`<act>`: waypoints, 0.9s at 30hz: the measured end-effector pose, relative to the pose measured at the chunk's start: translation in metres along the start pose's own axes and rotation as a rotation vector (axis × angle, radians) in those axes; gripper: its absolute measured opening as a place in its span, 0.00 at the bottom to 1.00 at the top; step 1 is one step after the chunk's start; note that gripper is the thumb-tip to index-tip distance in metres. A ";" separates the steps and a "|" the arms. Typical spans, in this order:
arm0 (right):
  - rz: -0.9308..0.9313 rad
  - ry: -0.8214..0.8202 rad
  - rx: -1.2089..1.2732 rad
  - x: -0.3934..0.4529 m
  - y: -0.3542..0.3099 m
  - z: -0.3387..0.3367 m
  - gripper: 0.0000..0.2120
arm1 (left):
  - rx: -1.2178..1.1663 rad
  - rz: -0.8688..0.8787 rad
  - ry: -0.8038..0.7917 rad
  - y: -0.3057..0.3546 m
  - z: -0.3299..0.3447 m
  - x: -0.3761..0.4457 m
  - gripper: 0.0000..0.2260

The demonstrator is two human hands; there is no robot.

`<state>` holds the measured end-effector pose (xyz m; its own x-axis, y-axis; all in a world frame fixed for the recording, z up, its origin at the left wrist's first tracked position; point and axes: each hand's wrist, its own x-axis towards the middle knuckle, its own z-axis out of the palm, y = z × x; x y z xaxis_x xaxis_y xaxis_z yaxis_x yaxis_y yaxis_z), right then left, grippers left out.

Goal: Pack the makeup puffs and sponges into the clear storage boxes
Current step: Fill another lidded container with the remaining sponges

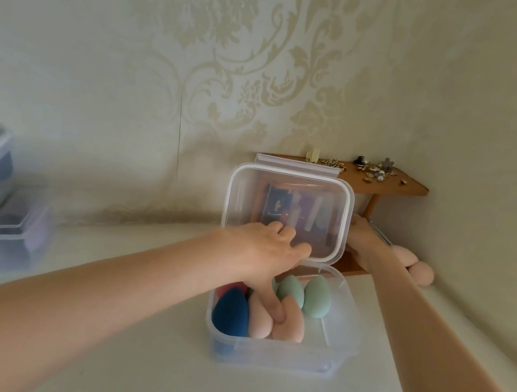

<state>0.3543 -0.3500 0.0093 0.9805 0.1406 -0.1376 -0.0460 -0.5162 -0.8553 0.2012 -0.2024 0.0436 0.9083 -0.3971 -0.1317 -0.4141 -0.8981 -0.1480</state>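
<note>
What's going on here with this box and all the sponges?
A person is packing makeup sponges into a clear storage box on a white surface. Both hands hold the clear lid tilted up over the box: the left hand grips its near edge, with the thumb down among the peach sponges, and the right hand holds its right side. Blue and green sponges are already inside. Two peach sponges lie outside by the wall.

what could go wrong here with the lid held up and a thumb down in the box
1. The left hand has its thumb down between the peach sponges in the clear plastic box; lowering the clear lid now may pinch it.
2. Peach puffs lying behind the right hand might get left out.
</note>
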 end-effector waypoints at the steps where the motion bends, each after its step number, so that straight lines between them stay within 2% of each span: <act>1: 0.005 0.020 0.064 -0.002 0.002 -0.004 0.12 | 0.000 -0.003 -0.010 0.001 -0.001 0.000 0.28; 5: 0.026 0.167 -0.149 -0.010 0.009 -0.024 0.05 | 0.013 -0.013 -0.047 0.003 -0.004 0.002 0.29; 8: 0.001 0.219 -0.188 -0.019 0.016 -0.036 0.07 | 0.020 -0.023 -0.073 0.006 -0.007 0.000 0.32; 10: -0.075 0.099 -0.225 -0.027 0.022 -0.037 0.08 | 0.025 -0.040 -0.080 0.009 -0.008 -0.001 0.33; 12: -0.214 -0.112 -0.411 -0.035 0.028 -0.033 0.16 | 0.029 -0.055 -0.084 0.012 -0.009 -0.002 0.33; 13: -0.270 -0.149 -0.540 -0.037 0.031 -0.029 0.16 | 0.030 -0.062 -0.087 0.013 -0.009 -0.002 0.33; 15: -0.340 -0.068 -0.690 -0.040 0.035 -0.023 0.08 | 0.026 -0.073 -0.093 0.014 -0.010 -0.002 0.33; 16: -0.323 0.004 -0.707 -0.043 0.032 -0.025 0.10 | 0.027 -0.080 -0.094 0.014 -0.010 -0.002 0.34; 18: -0.195 0.159 -0.564 -0.056 0.018 -0.033 0.11 | 0.034 -0.091 -0.101 0.015 -0.010 -0.001 0.35; 19: -0.139 0.190 -0.382 -0.062 0.010 -0.039 0.11 | 0.041 -0.095 -0.103 0.015 -0.011 -0.002 0.35; 21: -0.097 0.097 -0.010 -0.085 -0.007 -0.055 0.14 | 0.048 -0.100 -0.109 0.018 -0.012 -0.003 0.37; 23: -0.124 -0.113 0.024 -0.115 -0.020 -0.065 0.12 | 0.052 -0.109 -0.117 0.019 -0.011 -0.003 0.36; 25: -0.247 -0.321 -0.237 -0.142 -0.027 -0.061 0.11 | 0.066 -0.116 -0.125 0.020 -0.011 -0.003 0.37; 27: -0.396 -0.419 -0.634 -0.156 -0.030 -0.045 0.14 | 0.085 -0.113 -0.133 0.020 -0.012 -0.003 0.37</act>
<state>0.2109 -0.3941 0.0789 0.7445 0.6462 -0.1678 0.5231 -0.7207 -0.4549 0.1904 -0.2215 0.0525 0.9357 -0.2610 -0.2374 -0.3187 -0.9140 -0.2511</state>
